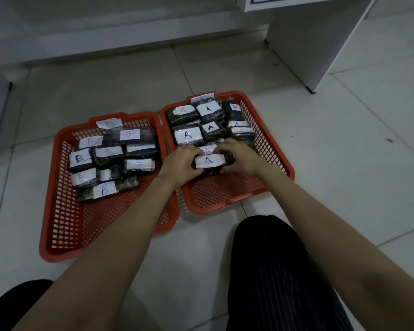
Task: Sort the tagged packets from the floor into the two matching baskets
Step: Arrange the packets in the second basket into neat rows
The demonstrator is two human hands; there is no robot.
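Two red mesh baskets sit side by side on the tiled floor. The left basket [60, 225] holds several dark packets with white tags marked B [108, 152]. The right basket [275, 149] holds several dark packets tagged A [188, 134]. Both my hands grip one dark packet with an A tag [209, 161] low inside the right basket, in front of the other A packets. My left hand [182, 163] clasps its left end and my right hand [239, 155] clasps its right end.
A white cabinet leg [304, 44] stands at the back right on the floor. My knees in dark trousers [273, 271] are at the bottom. The front halves of both baskets hold no packets. No loose packets show on the floor tiles.
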